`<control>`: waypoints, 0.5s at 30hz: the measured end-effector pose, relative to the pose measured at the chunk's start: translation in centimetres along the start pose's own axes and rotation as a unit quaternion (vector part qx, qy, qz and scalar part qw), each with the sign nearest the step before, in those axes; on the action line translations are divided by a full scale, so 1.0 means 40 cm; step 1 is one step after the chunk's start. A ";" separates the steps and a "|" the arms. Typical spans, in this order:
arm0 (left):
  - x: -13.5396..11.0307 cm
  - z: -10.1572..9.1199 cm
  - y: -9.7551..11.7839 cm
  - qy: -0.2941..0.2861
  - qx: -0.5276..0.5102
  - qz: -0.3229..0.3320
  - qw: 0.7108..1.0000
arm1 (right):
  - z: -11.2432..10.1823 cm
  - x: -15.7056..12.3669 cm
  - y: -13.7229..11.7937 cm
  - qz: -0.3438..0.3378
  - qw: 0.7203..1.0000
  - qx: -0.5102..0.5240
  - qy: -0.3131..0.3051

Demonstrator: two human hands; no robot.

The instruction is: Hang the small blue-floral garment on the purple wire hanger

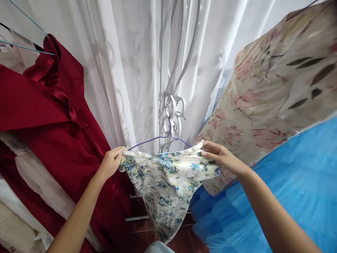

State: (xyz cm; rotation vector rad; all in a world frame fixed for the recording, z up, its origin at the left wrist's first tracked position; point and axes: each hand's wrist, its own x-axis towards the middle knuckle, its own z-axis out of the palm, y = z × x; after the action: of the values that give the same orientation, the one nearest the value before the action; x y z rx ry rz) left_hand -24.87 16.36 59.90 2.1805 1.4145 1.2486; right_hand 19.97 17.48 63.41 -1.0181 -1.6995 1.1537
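A white garment with a blue, green and yellow floral print (168, 179) hangs on a purple wire hanger (147, 141) in the middle of the view. The hanger's hook is up by the curled white metalwork. My left hand (112, 162) grips the garment's upper left corner, fingers closed over the cloth. At the upper right corner, my right hand (219, 154) pinches the fabric between thumb and fingers. Between my hands the top edge is stretched nearly level, and the cloth tapers downward. The hanger's ends are hidden behind the fabric.
A dark red dress (86, 147) hangs close on the left. To the right are a beige dress with pink flowers (244, 98) and blue tulle (284, 182). White curtains (137, 70) and a white scrolled metal stand (172, 105) are behind. Reddish floor tiles (142, 237) show below.
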 end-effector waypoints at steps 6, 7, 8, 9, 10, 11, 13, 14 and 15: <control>0.063 0.011 0.115 -0.068 -0.029 0.049 0.996 | -0.004 -0.039 0.059 -0.045 0.977 0.066 0.196; 0.077 0.025 0.150 -0.063 -0.004 0.064 0.996 | 0.004 -0.043 0.062 -0.055 0.972 0.083 0.212; 0.088 0.041 0.185 -0.052 0.020 0.080 0.995 | 0.011 -0.048 0.064 -0.057 0.969 0.101 0.219; 0.095 0.058 0.217 -0.041 0.040 0.096 0.994 | 0.019 -0.056 0.066 -0.054 0.966 0.120 0.222; 0.099 0.077 0.244 -0.027 0.054 0.106 0.993 | 0.026 -0.066 0.069 -0.047 0.963 0.142 0.224; 0.099 0.095 0.263 -0.008 0.064 0.104 0.992 | 0.032 -0.078 0.074 -0.038 0.959 0.166 0.226; 0.090 0.128 0.278 0.044 0.083 0.064 0.994 | 0.040 -0.105 0.088 -0.023 0.946 0.224 0.233; 0.083 0.143 0.278 0.071 0.090 0.033 0.993 | 0.040 -0.117 0.096 -0.021 0.938 0.254 0.236; 0.077 0.156 0.274 0.096 0.095 0.007 0.991 | 0.036 -0.124 0.101 -0.022 0.929 0.280 0.240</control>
State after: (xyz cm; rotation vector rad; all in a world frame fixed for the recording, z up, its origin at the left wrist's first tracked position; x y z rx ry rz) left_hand -12.80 14.91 64.48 2.2431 1.6576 1.4143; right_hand 20.98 13.50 58.32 -0.8024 -0.9232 1.1489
